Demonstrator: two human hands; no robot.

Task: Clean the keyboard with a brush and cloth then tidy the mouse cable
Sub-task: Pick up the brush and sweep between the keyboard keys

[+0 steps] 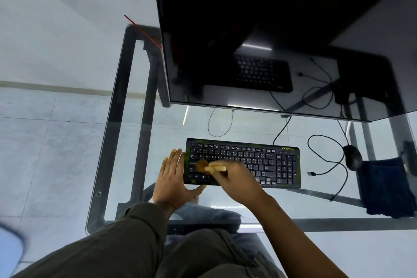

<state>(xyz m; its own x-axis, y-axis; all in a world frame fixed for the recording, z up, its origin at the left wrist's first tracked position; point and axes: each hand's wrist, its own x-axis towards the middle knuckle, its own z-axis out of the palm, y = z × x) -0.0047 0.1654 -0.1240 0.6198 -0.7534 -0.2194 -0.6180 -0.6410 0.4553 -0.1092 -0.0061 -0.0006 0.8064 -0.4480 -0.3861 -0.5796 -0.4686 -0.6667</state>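
A black keyboard [266,160] lies on the glass desk [158,205] in front of a dark monitor. My right hand [239,181] grips a small wooden-handled brush [209,167], whose blurred bristles touch the keys at the keyboard's left end. My left hand [174,178] rests flat against the keyboard's left edge, fingers spread, thumb along its front edge. A black mouse [352,156] sits to the right, its cable [325,160] looped loosely with the USB plug lying free. A dark blue cloth [387,187] lies at the desk's right side.
The large black monitor [270,29] overhangs the back of the desk. Another thin cable [220,124] loops behind the keyboard. A dark object [409,156] sits at the far right edge. The metal desk frame and my legs show through the glass.
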